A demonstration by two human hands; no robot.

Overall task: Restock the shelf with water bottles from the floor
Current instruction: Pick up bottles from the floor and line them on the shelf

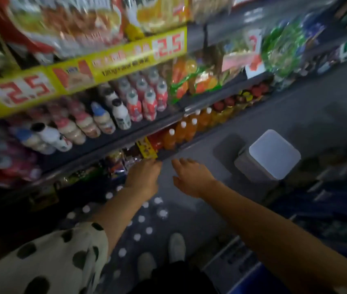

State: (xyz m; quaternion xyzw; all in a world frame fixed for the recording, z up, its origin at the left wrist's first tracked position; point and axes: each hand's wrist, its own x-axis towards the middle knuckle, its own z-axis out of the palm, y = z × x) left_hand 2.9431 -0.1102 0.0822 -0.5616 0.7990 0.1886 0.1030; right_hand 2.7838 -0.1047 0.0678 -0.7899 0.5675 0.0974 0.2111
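- My left hand [144, 177] reaches toward the lip of the dark low shelf [168, 153], fingers near the yellow packet [147, 149]; blur hides whether it holds anything, so I cannot tell.
- My right hand [191, 176] hangs beside it with fingers loosely spread, holding nothing.
- The clear white-capped water bottles [143, 219] stand packed on the floor below my arms, by my pale shoes [175, 247].
- I judge I'm between loads: no bottle in hand.
- Next I'd drop both hands to the pack and grip bottles by the neck.
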